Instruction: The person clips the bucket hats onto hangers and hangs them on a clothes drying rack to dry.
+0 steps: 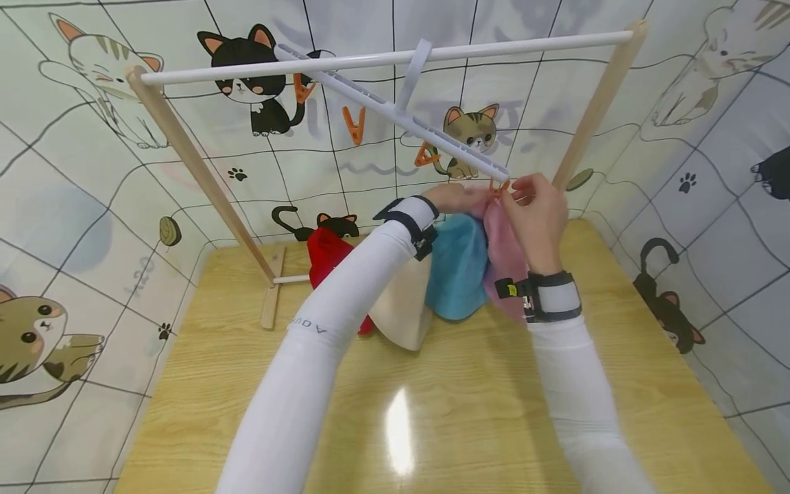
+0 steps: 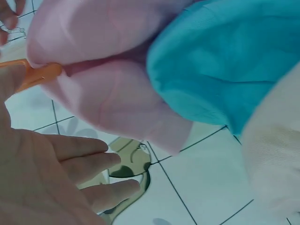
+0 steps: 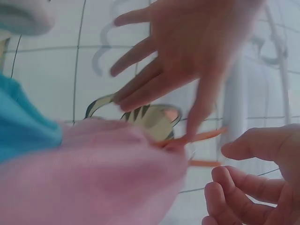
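Observation:
A pink cloth hat (image 1: 503,240) hangs with its pinched edge in an orange clip (image 2: 44,75) at the near end of the white clip hanger (image 1: 444,140). My left hand (image 1: 459,197) is at the clip, its thumb against it and the other fingers stretched out along the hat, as the left wrist view shows. My right hand (image 1: 538,219) is on the other side. In the right wrist view its thumb (image 3: 255,145) and bent fingers are apart, close to the clip's handle ends, with nothing between them. A blue hat (image 1: 457,267) is left of the pink one.
A cream hat (image 1: 404,315) and a red hat (image 1: 327,254) are further left, partly behind my left arm. The hanger hooks over a white rail (image 1: 524,46) on wooden posts (image 1: 204,165). Several orange clips (image 1: 354,125) dangle from it. A cat-print wall stands behind the wooden table (image 1: 469,418).

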`<act>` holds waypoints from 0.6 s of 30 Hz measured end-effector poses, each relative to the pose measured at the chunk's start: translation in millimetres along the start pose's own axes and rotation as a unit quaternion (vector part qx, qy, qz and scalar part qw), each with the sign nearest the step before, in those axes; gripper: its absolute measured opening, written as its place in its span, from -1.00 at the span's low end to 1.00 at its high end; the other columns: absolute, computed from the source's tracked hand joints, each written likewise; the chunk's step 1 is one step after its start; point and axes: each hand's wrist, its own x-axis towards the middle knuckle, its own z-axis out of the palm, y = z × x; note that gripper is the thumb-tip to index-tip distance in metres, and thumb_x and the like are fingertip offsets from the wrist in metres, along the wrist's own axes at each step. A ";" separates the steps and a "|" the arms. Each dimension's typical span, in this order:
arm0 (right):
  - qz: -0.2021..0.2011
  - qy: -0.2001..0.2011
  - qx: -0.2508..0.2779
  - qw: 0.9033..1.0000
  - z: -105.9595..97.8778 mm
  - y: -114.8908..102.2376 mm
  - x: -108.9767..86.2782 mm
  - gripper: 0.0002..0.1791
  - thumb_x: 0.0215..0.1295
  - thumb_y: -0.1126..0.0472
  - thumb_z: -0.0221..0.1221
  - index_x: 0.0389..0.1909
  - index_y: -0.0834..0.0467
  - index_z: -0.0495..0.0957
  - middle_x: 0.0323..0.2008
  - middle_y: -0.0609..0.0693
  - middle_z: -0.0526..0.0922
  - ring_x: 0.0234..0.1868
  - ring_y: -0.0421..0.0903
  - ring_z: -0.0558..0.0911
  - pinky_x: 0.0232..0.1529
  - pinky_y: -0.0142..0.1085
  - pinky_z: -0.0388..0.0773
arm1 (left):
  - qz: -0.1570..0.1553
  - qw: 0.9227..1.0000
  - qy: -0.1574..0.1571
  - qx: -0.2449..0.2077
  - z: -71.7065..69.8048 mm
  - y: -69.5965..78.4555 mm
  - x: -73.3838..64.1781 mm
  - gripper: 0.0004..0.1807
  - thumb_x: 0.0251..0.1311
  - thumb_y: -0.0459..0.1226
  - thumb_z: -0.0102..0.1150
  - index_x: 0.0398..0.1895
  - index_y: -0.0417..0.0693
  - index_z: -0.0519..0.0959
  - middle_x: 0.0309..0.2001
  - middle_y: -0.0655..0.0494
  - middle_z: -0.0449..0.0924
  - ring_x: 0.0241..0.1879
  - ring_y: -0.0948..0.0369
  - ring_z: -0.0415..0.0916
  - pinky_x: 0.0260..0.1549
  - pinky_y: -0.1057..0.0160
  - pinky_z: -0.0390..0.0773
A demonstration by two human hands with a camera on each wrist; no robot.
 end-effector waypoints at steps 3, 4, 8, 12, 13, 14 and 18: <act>-0.015 0.006 0.009 1.000 -0.1 -6.3 -11.9 -0.74 0.25 0.16 0.23 -0.19 0.30 0.59 -0.38 0.17 0.65 -0.36 0.02 0.56 -0.37 -0.29 0.28 | 0.015 0.996 0.033 -0.081 6.3 -7.8 -0.2 -0.37 0.46 0.11 -0.42 0.49 0.09 0.15 0.42 0.02 0.18 0.38 0.18 0.10 0.29 0.23 0.09; -0.024 0.008 0.014 1.000 0.3 -7.9 -15.9 -0.75 0.24 0.17 0.24 -0.21 0.31 0.59 -0.40 0.18 0.64 -0.39 0.02 0.55 -0.39 -0.29 0.27 | 0.040 0.996 0.038 -0.077 8.5 -10.3 1.0 -0.39 0.48 0.09 -0.44 0.49 0.10 0.16 0.41 0.04 0.20 0.37 0.21 0.12 0.28 0.24 0.09; -0.052 0.001 0.032 0.998 6.7 -9.0 -31.2 -0.80 0.21 0.25 0.25 -0.27 0.33 0.60 -0.44 0.17 0.64 -0.45 0.02 0.55 -0.43 -0.27 0.32 | 0.154 0.980 0.034 -0.117 17.8 -19.1 6.9 -0.43 0.54 -0.09 -0.47 0.48 -0.16 0.10 0.42 -0.03 0.17 0.36 0.19 0.16 0.26 0.31 0.13; -0.078 -0.038 0.038 0.995 19.6 -4.2 -43.9 -0.83 0.16 0.31 0.28 -0.30 0.36 0.58 -0.43 0.19 0.66 -0.42 0.05 0.62 -0.36 -0.18 0.49 | 0.032 0.996 0.035 -0.074 23.8 -25.7 0.6 -0.38 0.53 -0.07 -0.39 0.45 -0.32 0.06 0.42 -0.15 0.13 0.38 0.09 0.14 0.27 0.27 0.15; -0.080 -0.052 0.036 0.995 23.2 -2.3 -46.7 -0.83 0.16 0.31 0.27 -0.30 0.36 0.58 -0.42 0.18 0.66 -0.41 0.06 0.63 -0.33 -0.15 0.50 | -0.015 0.998 0.030 -0.049 24.7 -27.0 -1.9 -0.32 0.51 0.02 -0.37 0.45 -0.31 0.07 0.43 -0.14 0.13 0.39 0.08 0.11 0.28 0.25 0.13; -0.077 -0.070 0.035 0.994 26.5 -0.5 -49.7 -0.83 0.17 0.31 0.27 -0.29 0.36 0.57 -0.41 0.18 0.66 -0.38 0.06 0.64 -0.30 -0.13 0.51 | -0.063 0.997 0.023 -0.028 25.6 -28.1 -4.5 -0.26 0.47 0.09 -0.37 0.46 -0.29 0.07 0.43 -0.12 0.12 0.40 0.09 0.09 0.29 0.24 0.12; -0.065 -0.122 0.019 0.990 36.6 6.7 -59.7 -0.80 0.19 0.27 0.25 -0.26 0.35 0.57 -0.37 0.16 0.66 -0.33 0.05 0.62 -0.28 -0.10 0.49 | -0.123 0.992 -0.002 0.003 29.9 -32.4 -14.4 -0.14 0.38 0.24 -0.36 0.47 -0.23 0.07 0.46 -0.08 0.08 0.42 0.09 0.03 0.31 0.22 0.08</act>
